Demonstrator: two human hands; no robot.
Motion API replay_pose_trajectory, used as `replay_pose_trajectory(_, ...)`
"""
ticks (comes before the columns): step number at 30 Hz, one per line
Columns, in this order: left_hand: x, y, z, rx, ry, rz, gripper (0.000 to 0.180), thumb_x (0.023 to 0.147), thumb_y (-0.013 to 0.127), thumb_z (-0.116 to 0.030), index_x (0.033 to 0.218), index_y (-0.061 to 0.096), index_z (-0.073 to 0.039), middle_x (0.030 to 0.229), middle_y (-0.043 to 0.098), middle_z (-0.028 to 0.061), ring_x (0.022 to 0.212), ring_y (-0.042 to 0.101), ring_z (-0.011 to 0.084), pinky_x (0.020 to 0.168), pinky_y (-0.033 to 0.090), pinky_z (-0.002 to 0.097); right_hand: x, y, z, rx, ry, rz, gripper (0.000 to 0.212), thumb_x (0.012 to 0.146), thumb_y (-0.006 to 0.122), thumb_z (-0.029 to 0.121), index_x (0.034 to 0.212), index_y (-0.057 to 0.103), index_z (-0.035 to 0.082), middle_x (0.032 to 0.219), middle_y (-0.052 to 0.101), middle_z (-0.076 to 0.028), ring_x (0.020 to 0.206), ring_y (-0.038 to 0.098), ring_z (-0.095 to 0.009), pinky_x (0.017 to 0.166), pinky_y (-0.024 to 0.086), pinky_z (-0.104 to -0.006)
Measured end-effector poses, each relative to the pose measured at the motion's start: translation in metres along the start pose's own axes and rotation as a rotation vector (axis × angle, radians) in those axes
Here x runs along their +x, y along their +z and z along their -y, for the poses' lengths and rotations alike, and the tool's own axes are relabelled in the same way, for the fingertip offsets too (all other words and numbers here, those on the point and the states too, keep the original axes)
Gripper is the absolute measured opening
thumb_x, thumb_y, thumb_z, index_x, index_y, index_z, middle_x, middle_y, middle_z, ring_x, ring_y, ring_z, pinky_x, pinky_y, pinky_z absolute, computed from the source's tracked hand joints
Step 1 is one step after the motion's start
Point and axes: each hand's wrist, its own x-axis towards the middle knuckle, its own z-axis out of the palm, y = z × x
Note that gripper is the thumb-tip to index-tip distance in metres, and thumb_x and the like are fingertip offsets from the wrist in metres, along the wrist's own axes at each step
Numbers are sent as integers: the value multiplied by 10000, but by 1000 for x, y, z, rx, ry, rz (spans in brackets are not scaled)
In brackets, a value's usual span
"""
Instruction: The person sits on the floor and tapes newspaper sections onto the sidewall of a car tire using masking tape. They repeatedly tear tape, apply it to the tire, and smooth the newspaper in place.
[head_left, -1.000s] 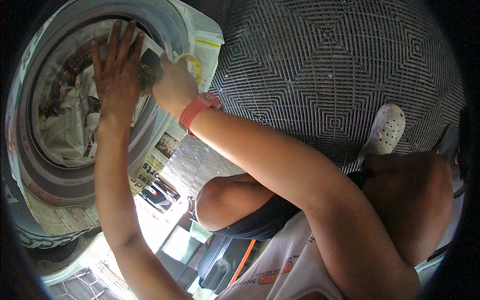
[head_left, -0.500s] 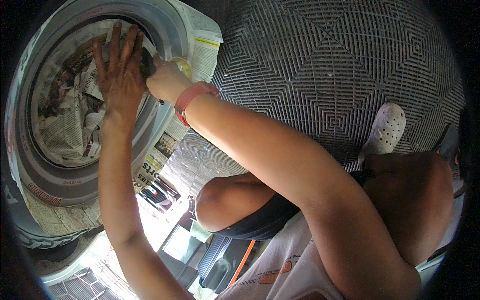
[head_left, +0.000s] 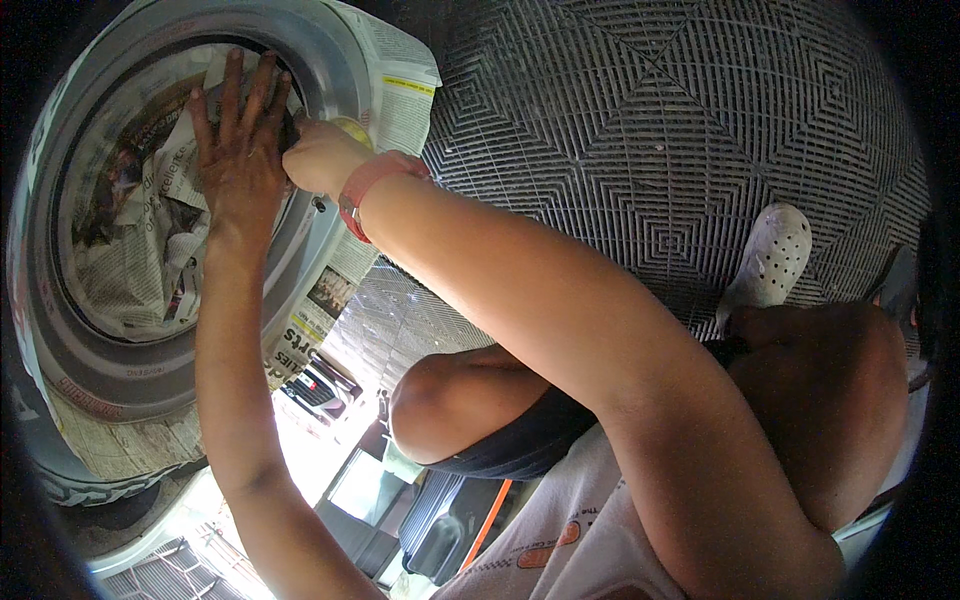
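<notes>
My left hand (head_left: pixel 240 150) lies with its fingers spread on crumpled newspaper (head_left: pixel 130 260) inside the round centre of a grey tyre (head_left: pixel 130 375). Just to its right, my right hand (head_left: pixel 325 158) is closed at the tyre's inner edge, with a red band on the wrist. A yellow ring that looks like a roll of tape (head_left: pixel 352 128) shows at the far side of this hand, seemingly in its grip. The fingertips are partly hidden, and a dark patch between the two hands is too unclear to name.
More newspaper (head_left: pixel 405 110) surrounds the tyre's outer side. A dark ribbed floor mat (head_left: pixel 640 140) stretches to the right, with a white clog (head_left: pixel 778 255) on it. My bent knee (head_left: pixel 440 410) is close below. A black tray (head_left: pixel 440 530) stands near the lower edge.
My right hand has shifted slightly left, toward my left hand, and the yellow roll has moved with it. My left hand stays nearly in place, fingers spread.
</notes>
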Motion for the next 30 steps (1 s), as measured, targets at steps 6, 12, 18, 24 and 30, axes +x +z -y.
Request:
replay_pose_trajectory(6, 14, -11, 7, 24, 36, -9, 606, 1021, 578, -491, 1608, 555, -344, 1806, 267, -61, 1688, 163, 242, 1357, 86, 609, 14, 0, -5, 13, -5, -186, 320, 954, 596, 141, 1150, 826, 39, 1266, 755, -278, 1279, 682, -462, 1100, 542, -509)
replay_pose_trajectory(12, 0, -1, 2, -36, 61, 105, 613, 984, 598, -492, 1588, 573, -385, 1809, 259, -68, 1694, 134, 227, 1362, 63, 602, -1, 4, -9, -177, -153, -113, 348, 910, 636, 139, 1186, 810, 17, 1203, 761, -304, 1188, 720, -464, 1035, 577, -505)
replay_pose_trajectory(18, 16, -1, 6, -80, 92, -13, 590, 981, 622, -442, 1567, 600, -377, 1806, 265, -77, 1692, 147, 224, 1370, 68, 575, -19, 36, -13, 470, 78, -648, 433, 921, 629, 88, 1324, 737, -29, 1257, 727, -322, 1185, 703, -462, 1070, 543, -508)
replay_pose_trajectory(24, 4, 9, 6, -113, 92, -45, 572, 976, 678, -417, 1543, 628, -361, 1796, 287, -67, 1686, 170, 225, 1373, 89, 564, -69, 28, 20, 739, 196, -676, 411, 975, 603, 77, 1356, 705, -37, 1301, 695, -337, 1226, 666, -483, 1099, 510, -490)
replay_pose_trajectory(30, 3, -1, 4, -139, 88, 34, 614, 924, 744, -438, 1524, 646, -356, 1792, 287, -56, 1688, 149, 216, 1371, 92, 578, -62, 30, 10, 934, 287, -639, 381, 960, 617, 38, 1317, 714, -55, 1195, 737, -299, 1067, 723, -397, 985, 556, -433)
